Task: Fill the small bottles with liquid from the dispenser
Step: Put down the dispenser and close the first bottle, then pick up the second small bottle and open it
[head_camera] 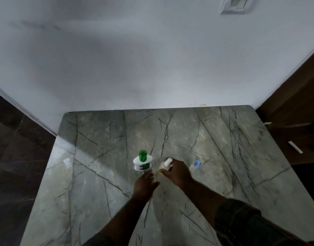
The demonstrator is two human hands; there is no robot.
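**A:** ok so where's everything sitting on the table [99,174]?

**B:** The dispenser [143,163], white with a green pump top, stands upright around mid-table. Just to its right, the right hand [175,172] is wrapped round a small bottle [167,163]. The fingers are curled on it and its white cap pokes out the top.

**A:** and the left hand [145,181]?

**B:** It's right in front of the dispenser, fingers stretched fairly straight toward the base, holding nothing. It's kinda blurry, so I can't tell if the tips actually touch it.

**A:** any other bottles?

**B:** Yep, a blue-capped bottle [196,164] with a clear body stands further right on the table, near the right hand but apart from it. A pale wall [152,59] runs along the table's far edge.
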